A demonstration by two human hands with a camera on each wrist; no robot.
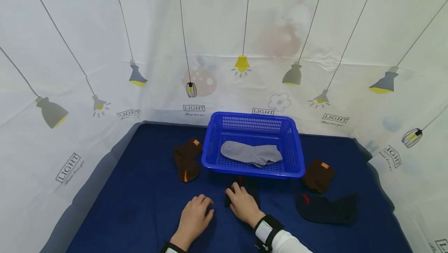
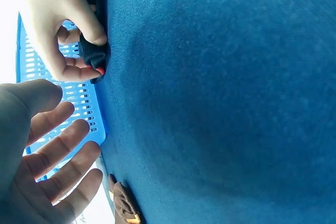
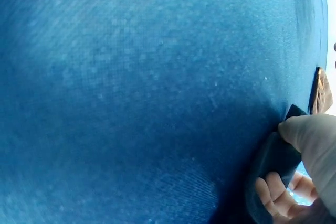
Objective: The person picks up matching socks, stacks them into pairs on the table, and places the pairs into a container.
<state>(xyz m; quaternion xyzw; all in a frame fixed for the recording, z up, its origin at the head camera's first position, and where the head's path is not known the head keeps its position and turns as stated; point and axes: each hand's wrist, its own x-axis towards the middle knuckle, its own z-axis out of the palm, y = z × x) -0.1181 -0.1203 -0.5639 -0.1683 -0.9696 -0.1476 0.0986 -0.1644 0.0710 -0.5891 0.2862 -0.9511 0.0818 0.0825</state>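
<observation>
Leftmost I see a brown sock (image 1: 188,156), soft and bent, with orange marks, lying on the dark blue cloth (image 1: 129,202), whose fine weave shows in the wrist views. Next comes the left hand (image 1: 193,218), its fingers apart and a little bent, holding nothing; its wrist is cut by the lower edge. To its right, the right hand (image 1: 243,203) pinches a dark sock (image 1: 252,190) between thumb and fingers, near a red mark, just before the basket; the hand hides much of this sock, so its whole shape I cannot tell. The blue basket (image 1: 245,170) is of perforated plastic, rectangular with rounded corners, and a smooth grey sock (image 1: 246,153) lies flat in it. At its right corner is another brown sock (image 1: 317,177), compact, and I cannot tell whether they touch. Rightmost lies a second dark sock (image 1: 325,209), long and red-marked, its edges hard to separate from the cloth.
</observation>
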